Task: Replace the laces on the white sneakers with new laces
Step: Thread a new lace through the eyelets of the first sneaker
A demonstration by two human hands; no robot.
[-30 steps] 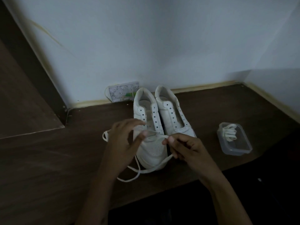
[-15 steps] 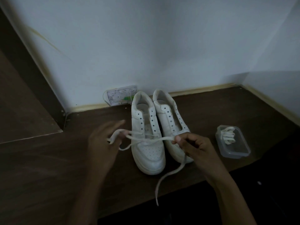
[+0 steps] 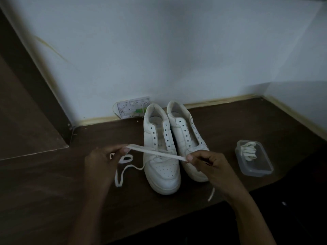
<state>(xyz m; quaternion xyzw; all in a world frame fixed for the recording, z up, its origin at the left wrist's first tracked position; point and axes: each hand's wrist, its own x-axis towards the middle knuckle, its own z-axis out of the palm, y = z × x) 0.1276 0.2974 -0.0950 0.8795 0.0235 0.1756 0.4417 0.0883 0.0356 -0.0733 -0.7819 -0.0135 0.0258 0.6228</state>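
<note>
Left hand (image 3: 102, 156) pinching one end of a flat white lace (image 3: 155, 153), slack looped on the dark tabletop (image 3: 53, 191) beside it. Lace stretched taut across the left white sneaker (image 3: 161, 156), apparently threaded near its lowest eyelets. Right hand (image 3: 207, 162) pinching the other side, tail dangling past the tabletop edge. Right sneaker (image 3: 187, 131) unlaced. Further right, clear plastic container (image 3: 254, 168) holding more laces. Risk: uneven pull leaving one end too short; twisted lace.
</note>
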